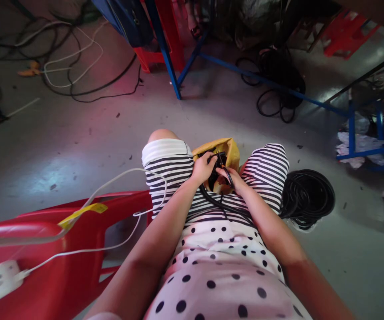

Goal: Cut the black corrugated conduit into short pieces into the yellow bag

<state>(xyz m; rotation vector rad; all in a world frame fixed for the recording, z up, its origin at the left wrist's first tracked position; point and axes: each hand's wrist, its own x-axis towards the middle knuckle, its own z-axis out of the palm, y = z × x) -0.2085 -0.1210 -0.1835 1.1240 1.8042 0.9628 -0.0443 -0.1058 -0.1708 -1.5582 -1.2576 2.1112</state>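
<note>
Between my knees sits an open yellow bag [233, 153] with small black parts inside, too dark to make out. Over it, my left hand [204, 169] is closed on a black cable [208, 198], which runs back across my lap to the right. My right hand [234, 177] grips a slim hand tool [228, 174] with a black handle, a touch of orange and thin tips; whether it is scissors or pliers I cannot tell. Its tips are close to the left fingers, above the bag's opening. My fingers partly hide the cable's end.
A coil of black cable [308, 198] lies on the floor by my right knee. At my left stands a red plastic chair [78, 266] bearing a white power strip [0, 280] and a white cord [111, 178]. Ahead are blue table legs [168, 49] and loose cables [74, 84].
</note>
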